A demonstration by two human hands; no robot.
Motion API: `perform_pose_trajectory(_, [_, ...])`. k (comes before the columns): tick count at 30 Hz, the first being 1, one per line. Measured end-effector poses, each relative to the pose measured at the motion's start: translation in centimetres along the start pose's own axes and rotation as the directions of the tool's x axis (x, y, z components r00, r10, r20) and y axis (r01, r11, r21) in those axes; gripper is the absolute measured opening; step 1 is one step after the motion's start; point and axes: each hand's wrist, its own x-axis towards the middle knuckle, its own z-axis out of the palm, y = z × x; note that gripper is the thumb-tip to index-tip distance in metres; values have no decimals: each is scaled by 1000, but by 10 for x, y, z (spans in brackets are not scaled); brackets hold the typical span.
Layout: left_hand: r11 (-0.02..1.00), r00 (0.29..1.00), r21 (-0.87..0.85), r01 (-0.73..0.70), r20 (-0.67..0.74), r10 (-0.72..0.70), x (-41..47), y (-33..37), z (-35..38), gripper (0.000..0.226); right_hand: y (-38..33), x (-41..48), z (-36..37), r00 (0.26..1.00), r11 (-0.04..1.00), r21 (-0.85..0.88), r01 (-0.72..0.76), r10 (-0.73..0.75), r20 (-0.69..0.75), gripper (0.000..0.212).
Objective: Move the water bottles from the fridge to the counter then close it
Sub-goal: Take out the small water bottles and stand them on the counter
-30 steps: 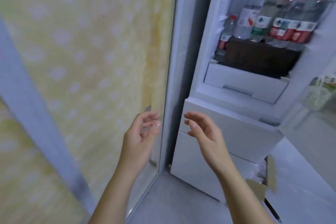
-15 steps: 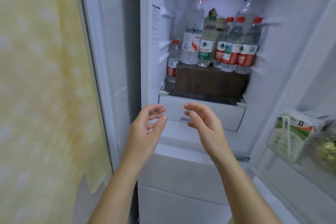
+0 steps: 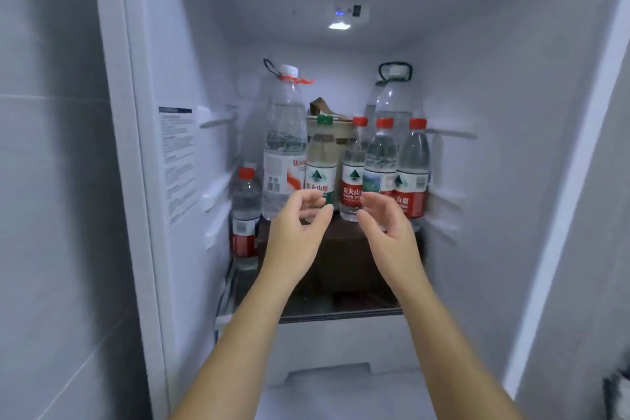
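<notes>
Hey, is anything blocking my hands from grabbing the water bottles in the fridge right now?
Nothing visible does. The left hand and right hand, both open, are right in front of the front-row bottles, the green-cap bottle and a red-cap bottle. The taller bottles stand behind them.

Both forearms extended forward and up from the lower edge of view, bare, converging slightly toward the hands. Left hand (image 3: pixel 297 232): palm turned inward toward the right, fingers (image 3: pixel 312 198) loosely curled, thumb raised with its tip level with the fingertips; nothing held. Right hand (image 3: pixel 388 228): palm turned inward toward the left, fingers (image 3: pixel 371 200) half-curled, thumb pointing toward the left hand; nothing held. Hands at the same height, palms facing each other, thumb tips near but apart, a narrow gap between them. Wrists straight, in line with the forearms. Fingertip edges slightly blurred.
</notes>
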Motion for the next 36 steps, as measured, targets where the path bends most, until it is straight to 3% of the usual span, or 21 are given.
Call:
perform_pose_trajectory(5, [998,1000,68,3,-4,-2,76,-23,37,31,28,57,-9,971,990,-123,-65,34,-236,38])
perform_pose_trajectory(13, [997,997,37,-66,31,65,124,-35,94,47,45,94,-28,889,947,-320,-36,-116,-444,51])
perform_pose_trajectory(16, [999,997,36,-40,63,38,130,-43,110,49,50,103,-32,872,925,-380,-25,-166,-461,55])
perform_pose_trajectory(21, [998,1000,62,-25,16,24,129,-51,125,47,56,119,-35,885,934,-350,-79,-96,-455,63])
perform_pose_trajectory(30, [958,1000,286,-21,2,22,135,-41,134,76,50,148,-47,930,917,-375,-136,-12,-368,61])
perform_pose_trajectory(36, [982,995,181,-49,91,33,136,-39,121,70,48,149,-54,957,918,-375,-130,18,-289,56])
